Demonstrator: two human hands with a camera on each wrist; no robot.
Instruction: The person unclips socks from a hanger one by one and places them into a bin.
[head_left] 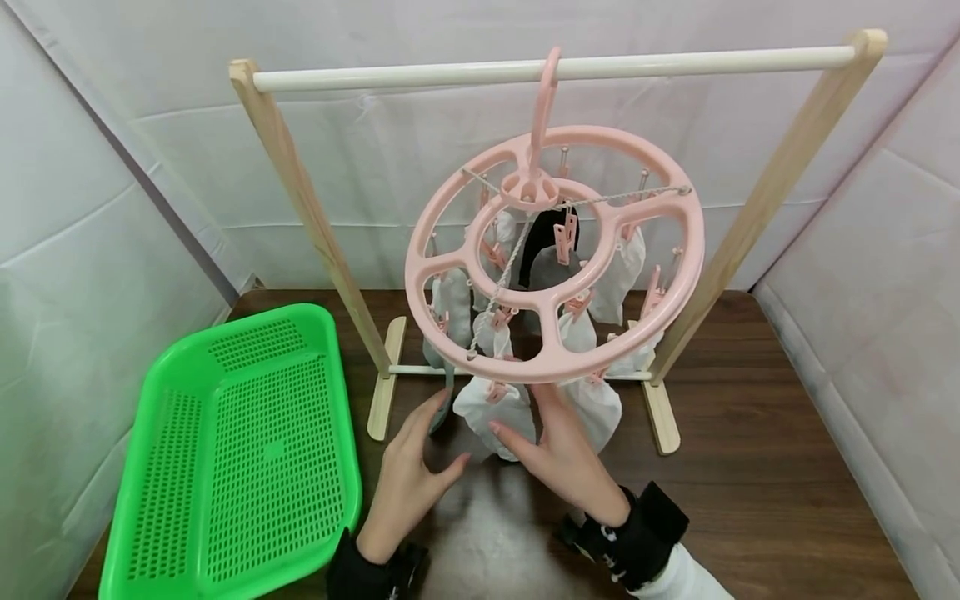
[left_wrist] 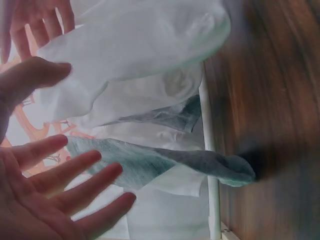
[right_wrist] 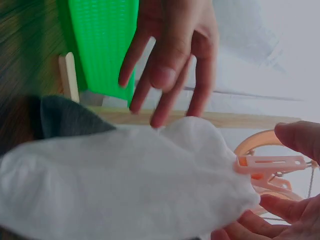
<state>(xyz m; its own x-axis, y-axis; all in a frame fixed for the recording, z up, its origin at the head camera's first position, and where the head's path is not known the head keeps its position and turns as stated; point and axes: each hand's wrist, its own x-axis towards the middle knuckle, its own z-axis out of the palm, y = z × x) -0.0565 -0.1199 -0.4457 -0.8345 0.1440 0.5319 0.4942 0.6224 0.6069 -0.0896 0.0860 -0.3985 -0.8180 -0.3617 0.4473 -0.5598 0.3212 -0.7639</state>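
Observation:
A pink round clip hanger (head_left: 450, 233) hangs by its hook from the white rod (head_left: 675, 62) of a wooden rack. Several white and grey socks hang from its clips. My right hand (head_left: 525, 421) is open around the nearest white sock (head_left: 487, 412), with the thumb in front and the fingers behind. In the right wrist view its thumb and fingers (right_wrist: 280, 207) flank the pink clip (right_wrist: 270, 164) that holds this white sock (right_wrist: 125, 185), not squeezing it. My left hand (head_left: 438, 437) is spread open and empty just left of the sock. Beside it is a grey sock (left_wrist: 160, 160).
A green perforated basket (head_left: 247, 450) lies on the dark wooden floor (head_left: 750, 467) to the left of the rack's left leg (head_left: 315, 217). The rack's feet and low crossbar stand behind the socks. White padded walls close in on the left, right and back.

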